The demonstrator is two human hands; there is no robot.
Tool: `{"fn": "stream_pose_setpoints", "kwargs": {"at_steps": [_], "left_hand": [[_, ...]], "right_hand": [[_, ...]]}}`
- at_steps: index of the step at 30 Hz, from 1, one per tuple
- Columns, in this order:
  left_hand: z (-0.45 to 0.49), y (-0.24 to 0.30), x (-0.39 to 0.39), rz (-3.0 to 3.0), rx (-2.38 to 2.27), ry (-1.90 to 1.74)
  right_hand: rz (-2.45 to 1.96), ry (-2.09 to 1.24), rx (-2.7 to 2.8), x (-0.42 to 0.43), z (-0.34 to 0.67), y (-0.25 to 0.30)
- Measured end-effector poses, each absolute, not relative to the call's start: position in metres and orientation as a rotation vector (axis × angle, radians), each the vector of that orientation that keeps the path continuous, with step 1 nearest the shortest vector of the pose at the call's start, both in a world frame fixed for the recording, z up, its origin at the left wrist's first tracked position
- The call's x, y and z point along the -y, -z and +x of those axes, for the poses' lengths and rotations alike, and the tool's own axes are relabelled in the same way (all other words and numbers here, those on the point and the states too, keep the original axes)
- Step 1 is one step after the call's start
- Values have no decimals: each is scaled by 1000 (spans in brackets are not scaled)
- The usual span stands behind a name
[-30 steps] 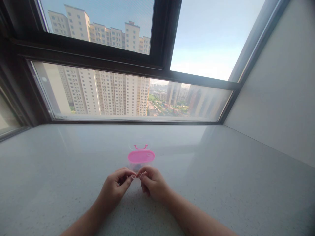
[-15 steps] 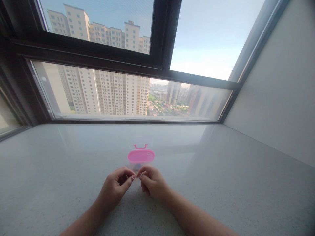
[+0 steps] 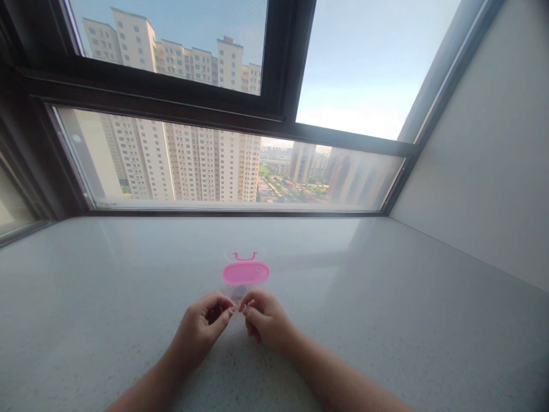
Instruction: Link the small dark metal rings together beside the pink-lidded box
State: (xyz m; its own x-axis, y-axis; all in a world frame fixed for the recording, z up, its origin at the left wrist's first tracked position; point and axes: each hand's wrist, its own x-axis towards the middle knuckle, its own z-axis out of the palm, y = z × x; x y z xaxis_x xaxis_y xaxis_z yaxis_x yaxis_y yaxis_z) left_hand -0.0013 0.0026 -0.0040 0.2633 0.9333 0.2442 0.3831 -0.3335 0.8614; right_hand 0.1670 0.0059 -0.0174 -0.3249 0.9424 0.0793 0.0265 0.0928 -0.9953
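left hand (image 3: 201, 327) and right hand (image 3: 266, 320) at lower centre, thumb-and-finger tips pinched together on tiny item (image 3: 238, 309), too small to identify; pink-lidded box (image 3: 246, 273) just beyond on pale sill (image 3: 386, 297); risk: pinch slips, item vanishes against speckled surface, or knuckles nudge box
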Motion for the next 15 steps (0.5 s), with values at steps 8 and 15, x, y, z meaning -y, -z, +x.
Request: {"fn": "stream_pose_setpoints", "kwargs": {"at_steps": [8, 15], "left_hand": [[-1, 2, -2, 1845, -1184, -1035], [-1, 0, -1, 1851, -1190, -1016]], "right_hand": [[-1007, -1366, 1522, -7, 167, 18], [-1005, -1393, 1494, -7, 165, 18]]}}
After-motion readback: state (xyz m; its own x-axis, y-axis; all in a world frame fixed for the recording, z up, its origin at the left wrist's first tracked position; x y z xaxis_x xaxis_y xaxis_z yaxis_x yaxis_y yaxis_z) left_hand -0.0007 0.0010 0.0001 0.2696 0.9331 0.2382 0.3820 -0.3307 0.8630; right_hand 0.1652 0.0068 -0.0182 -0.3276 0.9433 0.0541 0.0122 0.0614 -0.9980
